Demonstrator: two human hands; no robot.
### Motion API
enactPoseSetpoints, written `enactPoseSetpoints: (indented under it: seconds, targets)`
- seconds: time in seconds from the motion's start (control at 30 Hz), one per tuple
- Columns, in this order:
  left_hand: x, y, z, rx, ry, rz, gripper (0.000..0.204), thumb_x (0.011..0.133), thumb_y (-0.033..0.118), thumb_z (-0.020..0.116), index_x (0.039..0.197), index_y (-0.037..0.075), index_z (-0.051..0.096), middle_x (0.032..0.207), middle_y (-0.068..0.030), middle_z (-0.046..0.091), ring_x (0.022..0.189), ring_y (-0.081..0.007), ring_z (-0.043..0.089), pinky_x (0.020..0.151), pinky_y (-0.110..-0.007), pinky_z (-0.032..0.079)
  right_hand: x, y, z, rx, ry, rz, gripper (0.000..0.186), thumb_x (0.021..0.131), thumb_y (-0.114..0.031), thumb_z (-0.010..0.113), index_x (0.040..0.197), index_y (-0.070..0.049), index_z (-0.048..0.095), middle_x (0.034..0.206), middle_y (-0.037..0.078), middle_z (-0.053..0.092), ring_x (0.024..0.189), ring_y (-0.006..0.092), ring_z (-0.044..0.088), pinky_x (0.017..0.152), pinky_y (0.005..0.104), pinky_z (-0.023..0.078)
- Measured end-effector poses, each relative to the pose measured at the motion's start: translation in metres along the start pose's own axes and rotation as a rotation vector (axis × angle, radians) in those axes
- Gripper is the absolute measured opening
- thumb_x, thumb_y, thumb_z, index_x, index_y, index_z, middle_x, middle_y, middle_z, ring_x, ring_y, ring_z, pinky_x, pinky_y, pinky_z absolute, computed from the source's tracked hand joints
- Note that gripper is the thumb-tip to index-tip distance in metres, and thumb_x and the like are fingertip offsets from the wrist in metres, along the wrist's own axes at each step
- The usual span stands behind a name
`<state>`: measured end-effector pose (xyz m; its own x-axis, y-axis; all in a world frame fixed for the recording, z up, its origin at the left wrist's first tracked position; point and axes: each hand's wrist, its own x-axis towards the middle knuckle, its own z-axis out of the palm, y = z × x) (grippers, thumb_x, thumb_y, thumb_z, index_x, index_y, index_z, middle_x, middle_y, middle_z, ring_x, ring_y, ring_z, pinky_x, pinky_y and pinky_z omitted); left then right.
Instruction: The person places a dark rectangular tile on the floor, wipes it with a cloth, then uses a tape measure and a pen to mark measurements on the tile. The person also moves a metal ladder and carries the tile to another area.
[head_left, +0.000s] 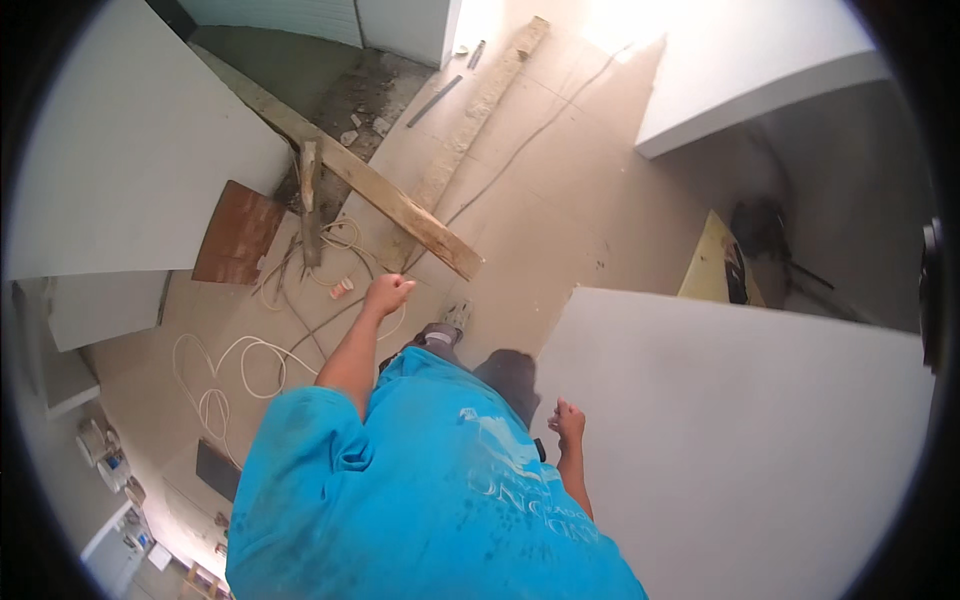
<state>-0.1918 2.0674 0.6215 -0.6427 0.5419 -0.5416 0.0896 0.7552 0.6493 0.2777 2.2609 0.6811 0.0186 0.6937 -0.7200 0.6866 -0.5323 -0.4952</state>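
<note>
My left hand [388,294] is out in front of me, its fingers curled closed; whatever may be inside is hidden. Pale cable [262,343] lies in loose loops on the floor, and one stretch passes close to that hand, though I cannot tell whether they touch. Just beyond it is the end of a long wooden beam [400,212]. My right hand [568,422] hangs low by my right side with its fingers curled in and nothing visible in them. It is nearest to a white panel or low wall top [730,430].
A rough plank [487,92] lies farther off on the tiles, near a dark strip [434,101]. A short wood piece [310,195] leans against the beam. Left of it is a reddish-brown board [236,233]. Broken rubble [375,95] lies at the back; a yellow board [710,262] stands right.
</note>
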Motion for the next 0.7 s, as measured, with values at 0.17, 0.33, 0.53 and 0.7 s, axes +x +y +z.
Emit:
enactPoseSetpoints:
  seconds: [0.17, 0.33, 0.53, 0.7]
  targets:
    - [0.045, 0.087, -0.012, -0.126, 0.086, -0.029, 0.043, 0.084, 0.046, 0.064, 0.073, 0.004, 0.064, 0.068, -0.0123, 0.065, 0.069, -0.0262, 0.064, 0.066, -0.040, 0.049, 0.084, -0.056, -0.007, -0.150, -0.106, -0.022, 0.033, 0.089, -0.031, 0.064, 0.073, -0.002, 0.061, 0.063, 0.006, 0.057, 0.052, 0.0161, 0.058, 0.049, 0.0309, 0.046]
    - [0.108, 0.134, -0.020, -0.179, 0.257, -0.106, 0.040, 0.084, 0.043, 0.067, 0.072, 0.005, 0.058, 0.069, -0.0108, 0.063, 0.066, -0.0264, 0.061, 0.063, -0.040, 0.047, 0.218, -0.155, -0.005, -0.748, -0.235, -0.305, 0.035, 0.087, -0.037, 0.062, 0.075, -0.004, 0.065, 0.061, 0.004, 0.058, 0.062, 0.0200, 0.060, 0.055, 0.0354, 0.047]
    - [0.149, 0.160, 0.016, -0.186, 0.477, -0.371, 0.023, 0.080, 0.028, 0.067, 0.077, 0.006, 0.060, 0.073, -0.0108, 0.065, 0.070, -0.0282, 0.063, 0.064, -0.040, 0.048, 0.329, -0.321, -0.024, -0.340, -0.311, -0.176, 0.035, 0.090, -0.034, 0.060, 0.073, -0.003, 0.059, 0.064, 0.007, 0.058, 0.056, 0.0194, 0.060, 0.050, 0.0339, 0.047]
    - [0.161, 0.168, 0.044, -0.160, 0.570, -0.609, 0.013, 0.079, 0.020, 0.062, 0.080, 0.007, 0.063, 0.078, -0.0110, 0.068, 0.076, -0.0295, 0.066, 0.067, -0.040, 0.050, 0.404, -0.460, -0.036, -0.315, -0.231, -0.131, 0.029, 0.091, -0.033, 0.058, 0.081, -0.005, 0.057, 0.065, 0.005, 0.055, 0.055, 0.0166, 0.056, 0.052, 0.0325, 0.050]
